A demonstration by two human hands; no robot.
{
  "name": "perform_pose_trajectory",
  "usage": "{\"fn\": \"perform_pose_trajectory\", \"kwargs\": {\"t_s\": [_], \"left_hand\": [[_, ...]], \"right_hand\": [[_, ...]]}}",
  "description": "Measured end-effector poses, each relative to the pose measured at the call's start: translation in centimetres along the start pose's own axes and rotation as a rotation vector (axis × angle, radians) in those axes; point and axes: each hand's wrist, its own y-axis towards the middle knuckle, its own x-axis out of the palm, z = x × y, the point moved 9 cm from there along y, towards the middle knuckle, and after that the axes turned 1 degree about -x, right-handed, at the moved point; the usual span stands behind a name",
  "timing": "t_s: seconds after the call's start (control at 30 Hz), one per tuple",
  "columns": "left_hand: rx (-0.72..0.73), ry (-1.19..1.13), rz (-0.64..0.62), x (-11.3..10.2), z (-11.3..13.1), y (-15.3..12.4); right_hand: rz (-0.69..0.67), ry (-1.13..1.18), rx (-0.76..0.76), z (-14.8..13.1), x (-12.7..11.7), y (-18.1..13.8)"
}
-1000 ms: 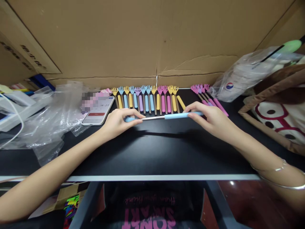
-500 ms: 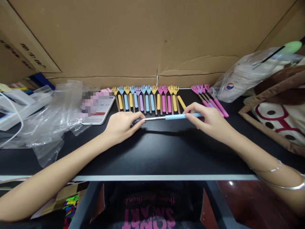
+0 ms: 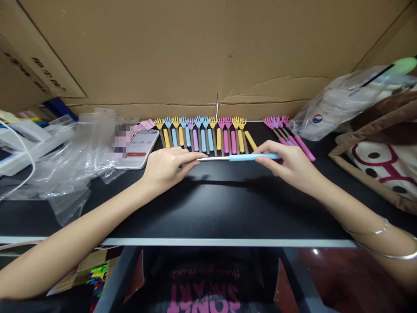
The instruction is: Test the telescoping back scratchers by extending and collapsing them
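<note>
Between my two hands, level above the black table [image 3: 221,208], is a back scratcher [image 3: 246,157] with a light blue handle and a thin metal rod. My left hand [image 3: 167,167] pinches the rod's left end and hides the claw there. Fingers of my right hand [image 3: 282,163] close around the blue handle near its right end. Just behind lies a row of back scratchers [image 3: 203,134] in yellow, blue, purple and pink, claws toward the back. A smaller group of pink and purple back scratchers [image 3: 295,139] lies beyond my right hand.
Clear plastic bags [image 3: 74,156] and a phone [image 3: 141,150] showing a timer lie at left. A bagged cup [image 3: 321,117] and a brown-edged fabric item [image 3: 374,156] stand at right. A cardboard wall [image 3: 182,56] rises behind. The table's pale front edge [image 3: 221,242] runs nearest me.
My left hand has shifted its grip on the left end, and the blue claw that peeked out there is now covered. The right hand keeps its hold; the view has shifted slightly.
</note>
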Motion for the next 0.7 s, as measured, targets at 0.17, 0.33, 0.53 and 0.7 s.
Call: {"fn": "perform_pose_trajectory", "kwargs": {"t_s": [0.17, 0.33, 0.53, 0.7], "left_hand": [[0.054, 0.02, 0.127, -1.3, 0.7, 0.1], [0.066, 0.021, 0.133, -1.8, 0.8, 0.2], [0.04, 0.01, 0.144, -1.5, 0.1, 0.2], [0.053, 0.002, 0.123, -1.0, -0.1, 0.3]], "right_hand": [[-0.012, -0.097, -0.022, -0.4, -1.1, -0.2], [-0.045, -0.099, -0.012, -1.3, -1.6, 0.0], [-0.135, -0.051, -0.016, -1.8, -1.6, 1.3], [-0.253, -0.032, -0.01, -1.2, -0.6, 2.0]]}}
